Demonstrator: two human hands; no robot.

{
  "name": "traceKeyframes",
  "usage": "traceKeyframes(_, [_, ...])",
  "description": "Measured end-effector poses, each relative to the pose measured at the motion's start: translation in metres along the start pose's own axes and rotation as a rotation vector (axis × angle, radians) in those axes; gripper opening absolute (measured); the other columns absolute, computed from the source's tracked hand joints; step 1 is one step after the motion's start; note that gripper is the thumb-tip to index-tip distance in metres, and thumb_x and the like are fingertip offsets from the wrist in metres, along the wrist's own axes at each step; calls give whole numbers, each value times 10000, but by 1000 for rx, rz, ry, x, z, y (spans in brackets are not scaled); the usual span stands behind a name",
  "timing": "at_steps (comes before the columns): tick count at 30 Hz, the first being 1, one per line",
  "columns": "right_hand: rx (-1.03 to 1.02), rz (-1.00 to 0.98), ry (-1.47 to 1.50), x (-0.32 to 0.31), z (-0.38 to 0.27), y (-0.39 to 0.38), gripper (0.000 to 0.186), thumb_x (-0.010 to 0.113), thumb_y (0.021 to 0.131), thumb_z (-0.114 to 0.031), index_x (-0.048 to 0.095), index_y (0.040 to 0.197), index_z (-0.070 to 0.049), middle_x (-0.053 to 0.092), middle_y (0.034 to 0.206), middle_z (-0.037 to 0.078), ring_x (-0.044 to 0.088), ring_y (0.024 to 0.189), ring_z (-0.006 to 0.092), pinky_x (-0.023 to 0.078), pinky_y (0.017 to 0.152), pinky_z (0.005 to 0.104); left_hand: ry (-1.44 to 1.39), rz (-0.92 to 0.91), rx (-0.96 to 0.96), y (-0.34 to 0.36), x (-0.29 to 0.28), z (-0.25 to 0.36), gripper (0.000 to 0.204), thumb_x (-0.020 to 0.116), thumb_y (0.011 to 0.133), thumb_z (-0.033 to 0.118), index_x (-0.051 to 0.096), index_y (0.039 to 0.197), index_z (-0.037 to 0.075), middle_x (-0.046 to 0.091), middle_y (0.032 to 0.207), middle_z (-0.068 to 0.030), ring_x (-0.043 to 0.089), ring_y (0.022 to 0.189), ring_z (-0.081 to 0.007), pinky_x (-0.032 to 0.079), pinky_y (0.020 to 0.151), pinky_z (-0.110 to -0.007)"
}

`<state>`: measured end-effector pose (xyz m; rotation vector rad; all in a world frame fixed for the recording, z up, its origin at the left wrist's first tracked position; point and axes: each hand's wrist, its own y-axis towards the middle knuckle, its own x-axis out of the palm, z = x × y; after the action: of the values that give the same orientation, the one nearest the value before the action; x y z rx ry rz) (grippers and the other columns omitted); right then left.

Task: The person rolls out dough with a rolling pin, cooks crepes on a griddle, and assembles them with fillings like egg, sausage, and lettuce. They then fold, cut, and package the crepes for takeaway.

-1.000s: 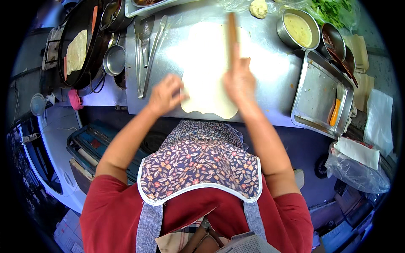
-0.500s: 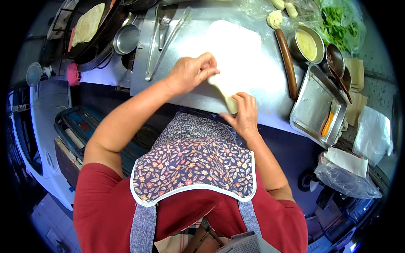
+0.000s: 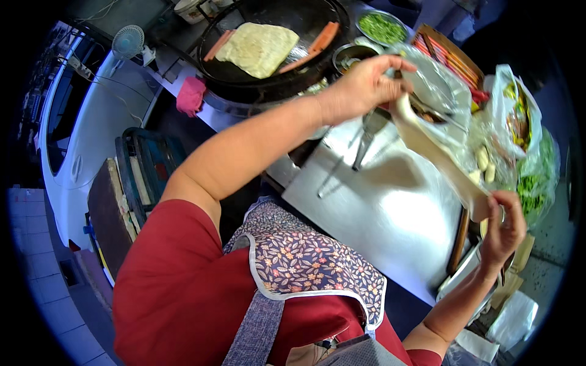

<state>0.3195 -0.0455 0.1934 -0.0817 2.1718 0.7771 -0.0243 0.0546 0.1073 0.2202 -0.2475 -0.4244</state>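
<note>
A thin, pale sheet of dough [image 3: 434, 152] hangs stretched in the air above the steel worktop [image 3: 342, 189]. My left hand [image 3: 366, 88] pinches its far end, close to the pan. At the other end, on the right, my right hand [image 3: 503, 229] grips the dough between thumb and fingers. Beyond my left forearm, a flatbread [image 3: 259, 49] lies in a large black pan [image 3: 293, 12] with pinkish-orange strips [image 3: 320, 39] on either side. The rolling pin [image 3: 458, 244] lies at the worktop's right edge, partly hidden behind my right hand.
A metal spatula [image 3: 366, 143] rests on the worktop beneath the dough. Behind stand a bowl of chopped greens [image 3: 381, 27] and a box of red packets [image 3: 445, 55]. Bags of food [image 3: 519, 110] crowd the right side. A pink cloth [image 3: 191, 96] hangs left of the pan.
Both hands have lifted the dough off the worktop and spread apart, drawing it into a long sheet. My view has swung left, bringing the whole pan into sight.
</note>
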Motion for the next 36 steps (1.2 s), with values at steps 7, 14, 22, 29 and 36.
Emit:
traceKeyframes(7, [426,90,451,-6,82,53,138,688,992,-137,708,1075,-28,667,961,-9,592,861,71,469,794,209,-12,-334,143,151,-17,42,364,585,998,30,507,1341,-67,684,1048,-61,644,981,-117,521,861,-258])
traceKeyframes(14, [346,220,601,77,117,90,154,692,988,-136,731,1103,-42,716,966,7,642,852,72,530,785,225,570,-226,295,193,-58,88,261,554,967,-25,641,1213,-33,732,1067,-111,680,972,-154,547,871,-292])
traceKeyframes(22, [116,242,208,269,8,130,126,771,876,-128,720,990,-110,734,863,96,720,680,232,561,632,331,1218,69,9,166,-227,3,131,602,950,35,712,1009,74,729,995,-71,679,971,-218,549,876,-328])
traceKeyframes(29, [148,-227,343,411,-44,136,326,602,865,7,715,1162,-64,736,1035,164,686,985,347,552,897,431,1738,116,-126,114,-328,-75,258,618,872,19,786,991,175,657,1291,-124,649,1142,-336,530,980,-403])
traceKeyframes(36, [195,-274,-49,348,61,165,368,655,968,-186,656,1322,-89,664,1325,150,623,1218,282,511,1050,446,1638,523,-247,103,-261,-110,391,586,920,106,621,1306,56,419,1535,-270,452,1378,-419,382,1138,-462])
